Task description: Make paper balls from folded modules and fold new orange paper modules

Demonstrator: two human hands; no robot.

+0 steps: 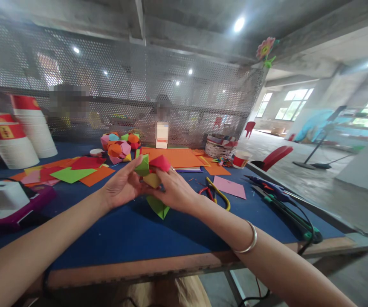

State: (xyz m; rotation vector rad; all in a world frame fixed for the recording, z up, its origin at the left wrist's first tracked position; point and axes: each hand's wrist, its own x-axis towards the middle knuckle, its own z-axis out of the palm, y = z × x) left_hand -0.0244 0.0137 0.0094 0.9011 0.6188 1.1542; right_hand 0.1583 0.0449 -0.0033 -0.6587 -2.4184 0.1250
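Both hands meet over the blue table, fingers closed around a folded paper piece (152, 180) with green, red and tan faces. My left hand (124, 183) grips its green side from the left. From the right, my right hand (175, 187), with a ring on one finger, presses on the red and tan parts. Some fingertips are hidden behind the paper. Just under the hands a green folded paper (158, 208) shows; whether it joins the held piece I cannot tell. Farther back sit several multicoloured folded paper balls (119, 150).
Loose coloured sheets (73, 174) lie at left, behind a purple power strip (39, 200) with a white plug. Stacked paper cups (13, 143) stand far left. Yellow-handled pliers (222, 194), a pink sheet (230, 186) and a corded tool (273, 187) are at right. Mesh panel (190, 94) behind.
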